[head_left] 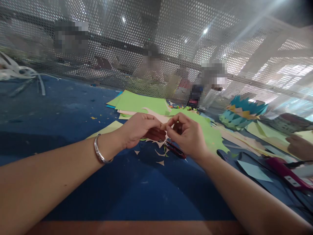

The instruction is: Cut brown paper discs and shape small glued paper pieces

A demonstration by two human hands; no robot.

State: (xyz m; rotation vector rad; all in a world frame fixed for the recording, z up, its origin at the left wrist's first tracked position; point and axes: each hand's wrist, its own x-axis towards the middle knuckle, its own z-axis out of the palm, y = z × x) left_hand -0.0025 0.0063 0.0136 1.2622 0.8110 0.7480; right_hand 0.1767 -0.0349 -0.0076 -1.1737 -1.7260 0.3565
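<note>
My left hand [146, 128] and my right hand [187, 133] meet fingertip to fingertip above the blue table. Pinched between them is a small peach paper piece [163, 126], partly covered by the fingers; its shape is hard to make out. A dark red pair of scissors [175, 149] lies just below my right hand. Around it are peach paper scraps [160, 162], some of them pointed. Behind my hands, a larger cut peach sheet [156, 114] rests against a stack of green paper [141, 101].
A jagged-edged green sheet [210, 130] lies to the right. Farther right are a teal and yellow zigzag paper crown [242, 112], a magenta power strip [285, 171] with cables, and another person's hand [300, 147]. White strips [26, 73] sit far left. A perforated metal screen [117, 39] borders the table's back.
</note>
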